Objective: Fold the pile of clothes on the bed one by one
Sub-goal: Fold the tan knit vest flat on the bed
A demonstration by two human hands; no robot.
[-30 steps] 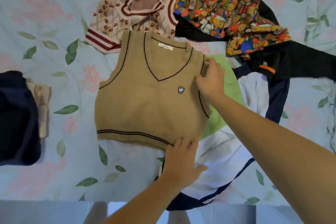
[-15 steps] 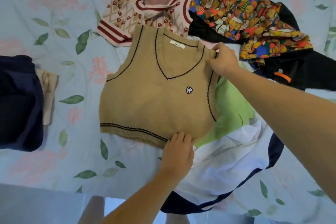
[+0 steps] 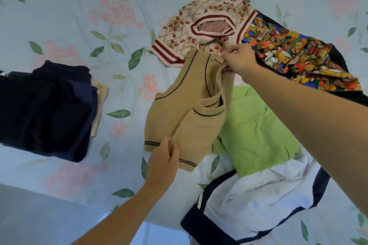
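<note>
While the tan knit vest lies half-doubled at the middle of the floral bed sheet, the left hand pinches its hem at six o'clock and the right hand pinches its shoulder at twelve. A patterned pink sweater touches it at twelve, a green garment lies at three, and folded dark clothes sit well apart at nine.

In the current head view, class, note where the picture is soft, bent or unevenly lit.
Head view: wide-angle bending at the edges; soft, even light, no glare; the dark clothes lose detail in shadow; the vest and both hands stay fairly sharp.
</note>
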